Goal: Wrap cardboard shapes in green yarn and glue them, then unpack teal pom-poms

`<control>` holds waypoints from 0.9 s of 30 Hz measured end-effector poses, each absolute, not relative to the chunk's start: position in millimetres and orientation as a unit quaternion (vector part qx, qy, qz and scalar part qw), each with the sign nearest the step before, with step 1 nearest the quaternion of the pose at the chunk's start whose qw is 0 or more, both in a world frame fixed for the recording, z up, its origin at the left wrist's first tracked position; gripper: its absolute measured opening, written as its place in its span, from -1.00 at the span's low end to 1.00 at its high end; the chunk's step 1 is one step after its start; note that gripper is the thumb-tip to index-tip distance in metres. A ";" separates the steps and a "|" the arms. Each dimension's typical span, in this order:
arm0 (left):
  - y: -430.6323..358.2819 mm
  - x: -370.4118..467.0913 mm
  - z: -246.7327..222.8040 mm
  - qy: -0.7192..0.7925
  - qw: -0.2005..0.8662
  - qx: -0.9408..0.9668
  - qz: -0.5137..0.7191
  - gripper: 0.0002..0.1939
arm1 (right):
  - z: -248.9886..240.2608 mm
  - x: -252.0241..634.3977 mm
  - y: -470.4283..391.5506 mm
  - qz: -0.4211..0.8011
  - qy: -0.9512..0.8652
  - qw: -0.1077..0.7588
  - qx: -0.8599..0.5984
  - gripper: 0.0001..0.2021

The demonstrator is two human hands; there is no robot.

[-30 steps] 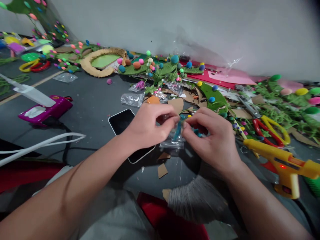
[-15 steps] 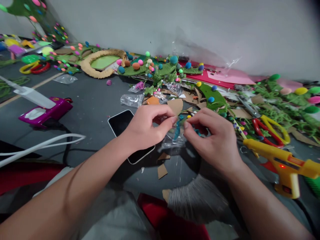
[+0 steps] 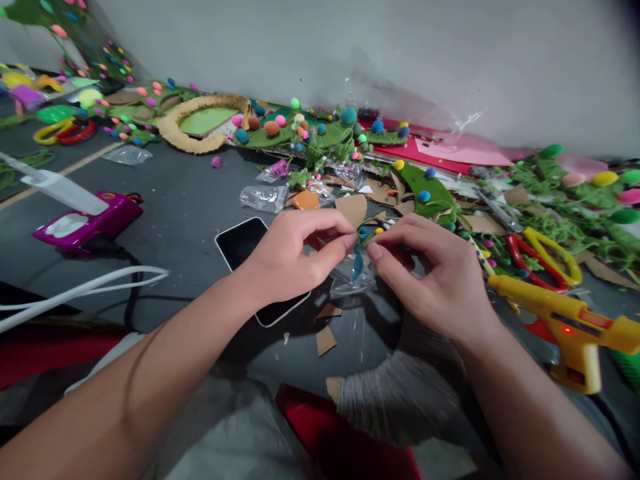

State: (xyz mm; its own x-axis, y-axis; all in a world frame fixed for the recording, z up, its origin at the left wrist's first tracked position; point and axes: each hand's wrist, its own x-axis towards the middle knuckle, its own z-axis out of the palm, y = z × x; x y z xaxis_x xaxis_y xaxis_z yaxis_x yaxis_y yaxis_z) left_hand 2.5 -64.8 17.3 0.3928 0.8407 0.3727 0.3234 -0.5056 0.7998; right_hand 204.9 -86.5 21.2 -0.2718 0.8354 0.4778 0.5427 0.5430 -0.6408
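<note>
Between my hands is a small clear plastic bag (image 3: 350,285) with soft-looking blue material (image 3: 357,263) at it, partly hidden by my fingers. My left hand (image 3: 305,257) is closed in a pinch at the bag's upper left side, thumb against forefinger. From the right, my right hand (image 3: 433,267) pinches with thumb and forefinger close to the blue material; what lies between those fingertips is too small to make out. A black-faced phone (image 3: 277,310) lies partly under my left wrist. Cardboard scraps (image 3: 327,341) are on the dark table below the bag.
A yellow glue gun (image 3: 565,327) with a red light lies at right, beside red-and-yellow-handled scissors (image 3: 545,260). A purple power adapter (image 3: 93,223) and white cable (image 3: 85,293) are at left. Green leaves with coloured balls, a tan ring (image 3: 173,137) and more bags line the wall.
My right hand has shifted slightly, and the blue bit seen under its fingers before no longer shows. Both hands keep their pinch. The whole view has moved a little.
</note>
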 end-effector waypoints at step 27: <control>-67.1 3.2 15.1 0.385 0.202 0.818 0.377 -0.87 | 16.8 198.6 -86.5 0.106 -0.798 0.408 -0.431 -0.87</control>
